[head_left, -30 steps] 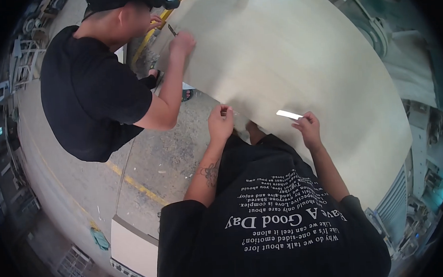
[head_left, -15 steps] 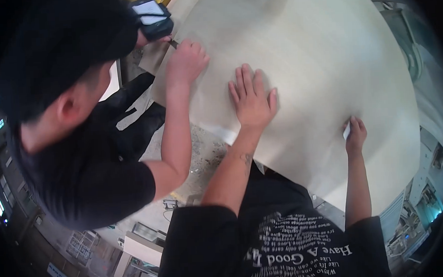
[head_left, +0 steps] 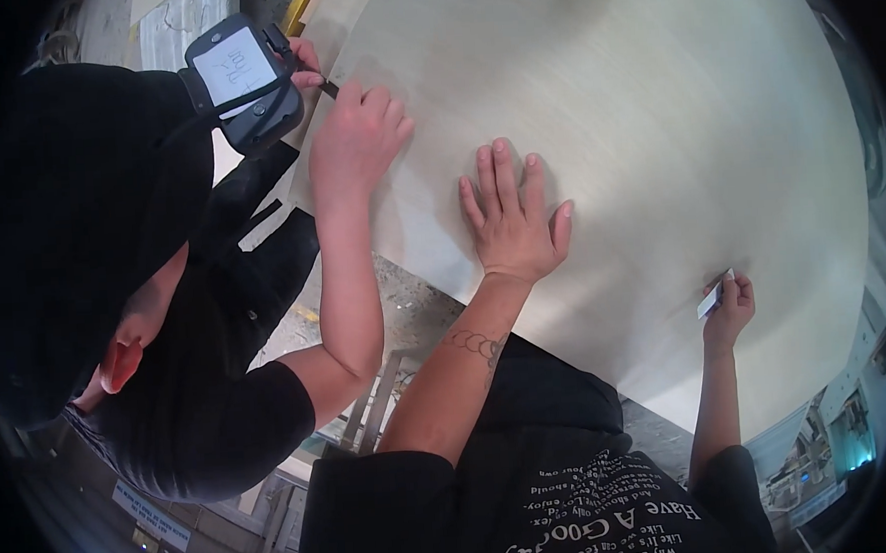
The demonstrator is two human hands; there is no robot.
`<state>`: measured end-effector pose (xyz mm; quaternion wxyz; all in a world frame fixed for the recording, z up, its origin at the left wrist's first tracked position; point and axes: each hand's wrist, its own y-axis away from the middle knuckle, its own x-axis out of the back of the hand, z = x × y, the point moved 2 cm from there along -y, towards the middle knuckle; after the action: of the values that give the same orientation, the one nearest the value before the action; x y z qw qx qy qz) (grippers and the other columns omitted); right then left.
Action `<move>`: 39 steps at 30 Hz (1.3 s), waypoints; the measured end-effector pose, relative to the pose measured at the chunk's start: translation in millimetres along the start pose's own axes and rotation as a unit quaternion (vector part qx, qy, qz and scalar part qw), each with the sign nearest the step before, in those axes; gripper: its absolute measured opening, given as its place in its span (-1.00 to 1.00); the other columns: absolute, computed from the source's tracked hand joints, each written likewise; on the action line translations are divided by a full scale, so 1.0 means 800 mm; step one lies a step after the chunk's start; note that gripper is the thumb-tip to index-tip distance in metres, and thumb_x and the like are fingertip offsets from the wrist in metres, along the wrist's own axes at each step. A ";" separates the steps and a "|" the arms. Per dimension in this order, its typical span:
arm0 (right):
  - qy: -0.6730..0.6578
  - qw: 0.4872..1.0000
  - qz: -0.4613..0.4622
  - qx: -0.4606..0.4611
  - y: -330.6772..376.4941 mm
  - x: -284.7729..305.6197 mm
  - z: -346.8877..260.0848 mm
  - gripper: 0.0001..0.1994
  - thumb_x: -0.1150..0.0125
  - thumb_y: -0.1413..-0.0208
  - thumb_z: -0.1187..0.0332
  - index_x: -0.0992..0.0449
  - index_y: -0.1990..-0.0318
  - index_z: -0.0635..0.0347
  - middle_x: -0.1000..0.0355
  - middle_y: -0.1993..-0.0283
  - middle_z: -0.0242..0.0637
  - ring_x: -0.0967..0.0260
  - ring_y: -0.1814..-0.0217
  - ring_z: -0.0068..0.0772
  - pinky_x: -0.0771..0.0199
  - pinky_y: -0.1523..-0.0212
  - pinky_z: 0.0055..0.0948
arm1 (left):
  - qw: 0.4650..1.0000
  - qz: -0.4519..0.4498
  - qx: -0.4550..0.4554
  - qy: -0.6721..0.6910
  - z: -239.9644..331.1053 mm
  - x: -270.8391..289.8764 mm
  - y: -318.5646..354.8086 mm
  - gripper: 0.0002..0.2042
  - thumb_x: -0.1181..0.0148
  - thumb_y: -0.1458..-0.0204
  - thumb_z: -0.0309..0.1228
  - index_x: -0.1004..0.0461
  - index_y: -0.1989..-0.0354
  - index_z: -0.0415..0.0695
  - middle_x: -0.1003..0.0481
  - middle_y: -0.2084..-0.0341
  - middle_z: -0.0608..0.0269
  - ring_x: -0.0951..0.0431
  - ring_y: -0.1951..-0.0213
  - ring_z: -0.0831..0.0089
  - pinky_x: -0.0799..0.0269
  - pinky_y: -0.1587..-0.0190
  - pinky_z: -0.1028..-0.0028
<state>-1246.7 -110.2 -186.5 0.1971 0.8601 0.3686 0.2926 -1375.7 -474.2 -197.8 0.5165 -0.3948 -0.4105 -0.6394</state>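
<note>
A wide pale board (head_left: pixel 637 146) with a smooth, faintly grained face lies in front of me. My left hand (head_left: pixel 518 217) rests palm down on it, fingers spread, holding nothing. Farther right, my right hand (head_left: pixel 731 311) is closed around a small white flat piece (head_left: pixel 710 303) at the board's surface. What that piece is, I cannot make out. Part of it is hidden by my fingers.
A co-worker in a black cap (head_left: pixel 89 215) leans in from the left. The co-worker's hand (head_left: pixel 361 141) is at the board's left edge, by a thin dark tool (head_left: pixel 329 88). A yellow strip (head_left: pixel 301 6) lies beyond that edge.
The view has shifted, and the co-worker's head shows farther left and lower. My right hand has turned, showing more of the white piece. My left hand stays flat on the board.
</note>
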 end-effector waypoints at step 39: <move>0.015 0.999 0.041 0.011 0.001 -0.015 -0.008 -0.91 -0.18 -0.32 0.40 -0.42 0.14 0.17 -0.46 0.44 -0.42 -0.51 0.53 -0.56 -0.21 0.73 -0.66 | 1.000 -0.011 0.000 0.016 -0.007 0.005 -0.009 -0.25 -0.10 -0.17 -0.02 -0.10 -0.44 -0.21 0.12 -0.51 -0.31 0.15 -0.52 -0.29 0.30 -0.42 -0.35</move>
<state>-1257.0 -118.5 -185.9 0.1694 0.8720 0.3394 0.3095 -1383.7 -480.2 -196.8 0.5159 -0.3799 -0.4064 -0.6514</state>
